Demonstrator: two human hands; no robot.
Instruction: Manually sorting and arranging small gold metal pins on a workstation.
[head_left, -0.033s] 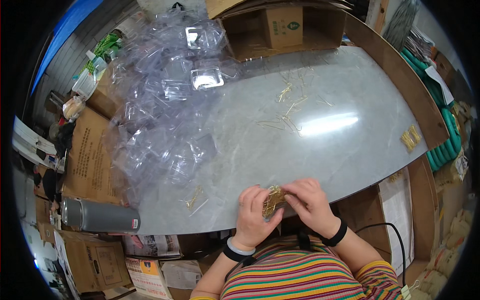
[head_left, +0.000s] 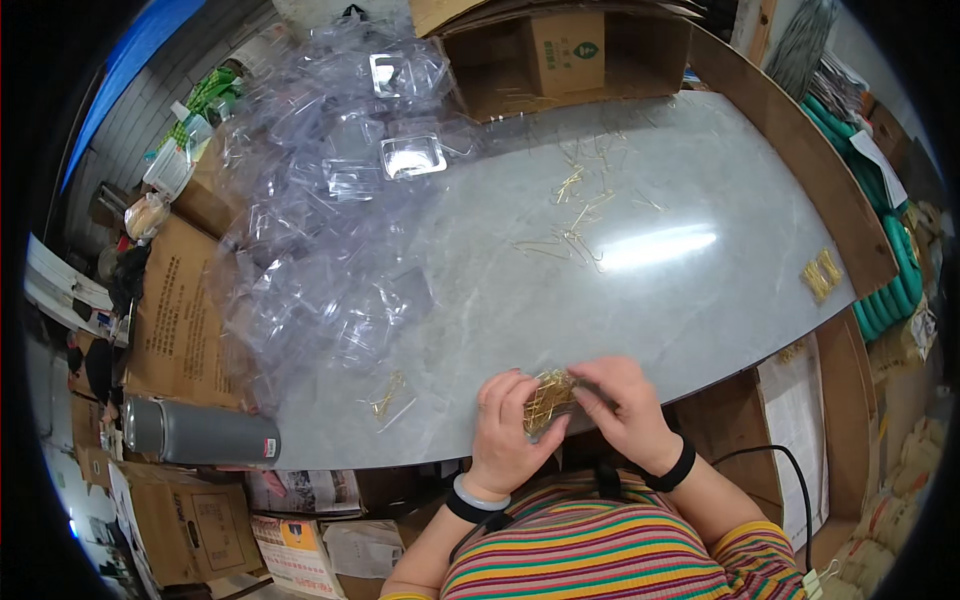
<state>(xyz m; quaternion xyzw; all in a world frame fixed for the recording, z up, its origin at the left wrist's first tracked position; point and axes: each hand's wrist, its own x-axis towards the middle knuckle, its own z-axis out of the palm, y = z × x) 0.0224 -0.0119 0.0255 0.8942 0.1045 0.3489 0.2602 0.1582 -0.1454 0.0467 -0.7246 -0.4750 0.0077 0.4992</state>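
Observation:
Near the table's front edge I hold a bunch of gold wire hooks [head_left: 546, 402], which seems to sit in a small clear plastic case; its walls are hard to make out. My left hand [head_left: 505, 430] is closed round its left side, with the thumb at the near edge. My right hand [head_left: 628, 412] pinches the right side, fingertips bent over its top. To the left of my hands, a few gold hooks [head_left: 388, 396] lie in a clear plastic case. More loose gold hooks [head_left: 570, 242] are scattered toward the far middle of the grey table [head_left: 470, 300].
A big heap of clear plastic cases [head_left: 330, 220] covers the table's left side. A grey bottle [head_left: 205, 432] lies at the near left. Bundled gold hooks [head_left: 821, 277] rest by the right edge, beside a cardboard wall [head_left: 800, 150]. An open cardboard box [head_left: 490, 75] stands at the back.
The bunch of hooks between my hands has tilted slightly, so more of its top shows. My right fingers have shifted a little; everything else looks the same.

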